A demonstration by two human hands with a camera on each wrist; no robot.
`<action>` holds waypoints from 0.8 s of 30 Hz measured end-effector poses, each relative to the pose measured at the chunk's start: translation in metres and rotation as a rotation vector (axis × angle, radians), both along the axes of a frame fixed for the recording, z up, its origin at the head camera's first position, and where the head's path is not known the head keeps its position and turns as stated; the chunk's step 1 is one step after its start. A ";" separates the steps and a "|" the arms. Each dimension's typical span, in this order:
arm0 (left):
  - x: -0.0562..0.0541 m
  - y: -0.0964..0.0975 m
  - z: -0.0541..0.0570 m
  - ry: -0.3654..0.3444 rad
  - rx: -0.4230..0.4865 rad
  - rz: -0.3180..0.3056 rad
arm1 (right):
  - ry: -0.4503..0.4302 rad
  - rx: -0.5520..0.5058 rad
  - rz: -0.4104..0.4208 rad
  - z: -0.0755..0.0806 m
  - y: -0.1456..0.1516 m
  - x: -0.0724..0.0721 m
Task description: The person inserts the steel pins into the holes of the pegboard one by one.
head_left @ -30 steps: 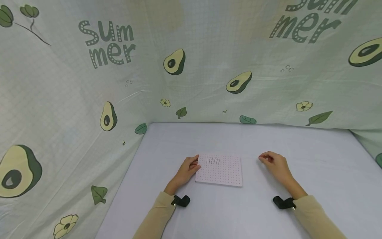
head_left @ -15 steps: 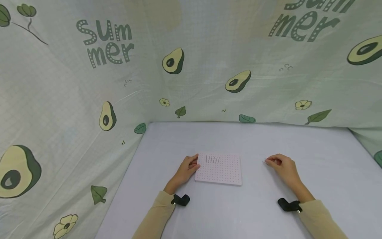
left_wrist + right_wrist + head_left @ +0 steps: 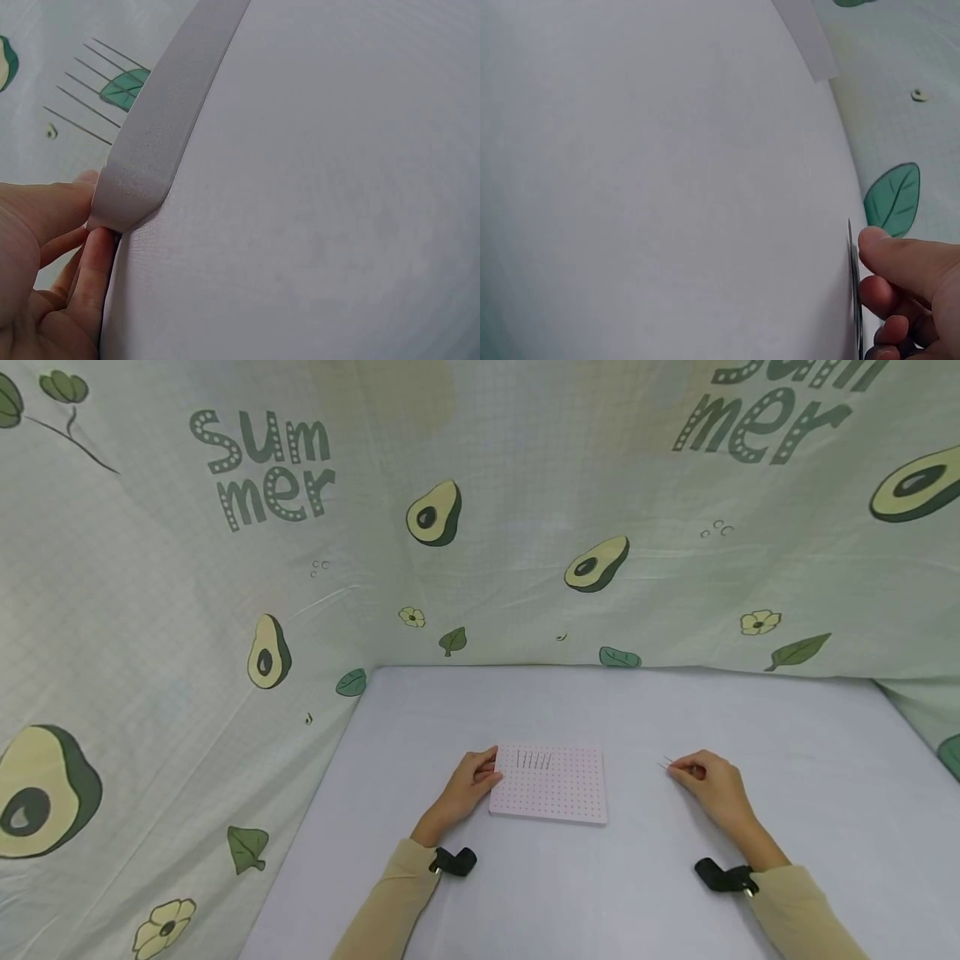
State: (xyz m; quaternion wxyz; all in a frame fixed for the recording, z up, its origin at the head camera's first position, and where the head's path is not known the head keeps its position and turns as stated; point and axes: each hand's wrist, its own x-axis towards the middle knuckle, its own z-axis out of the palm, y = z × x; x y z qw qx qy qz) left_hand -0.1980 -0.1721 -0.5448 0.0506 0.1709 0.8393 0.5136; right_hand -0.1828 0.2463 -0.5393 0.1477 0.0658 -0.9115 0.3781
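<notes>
A pale pink board [image 3: 551, 797] dotted with rows of small holes lies on the table. Several thin metal pins [image 3: 535, 761] stand in a row near its far left part; in the left wrist view these pins [image 3: 77, 125] rise above the board's side [image 3: 150, 127]. My left hand [image 3: 461, 789] grips the board's left edge between thumb and fingers. To the right of the board, apart from it, my right hand [image 3: 708, 785] pinches thin dark metal pins [image 3: 856, 292] between thumb and fingers. Their tips stick out past the fingertips; their exact number is unclear.
A white cloth covers the table [image 3: 570, 893]. Behind and to the left hangs a pale green curtain [image 3: 510, 460] printed with avocados, leaves and "summer". Black wrist cameras sit at both cuffs, the right camera [image 3: 723, 875] included.
My right hand has shifted right and slightly towards me, away from the board; thin pins now show beyond its fingertips. The left hand and board keep their place, with a slight view shift.
</notes>
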 end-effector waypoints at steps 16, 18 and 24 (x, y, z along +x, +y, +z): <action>0.001 0.001 -0.002 0.020 0.030 0.012 | -0.035 0.006 0.005 -0.002 -0.003 0.000; 0.001 0.000 -0.003 0.017 0.027 0.006 | -0.041 0.007 0.010 -0.002 -0.004 0.000; 0.001 0.000 -0.004 0.022 0.005 0.006 | -0.036 0.023 0.033 -0.002 -0.004 -0.002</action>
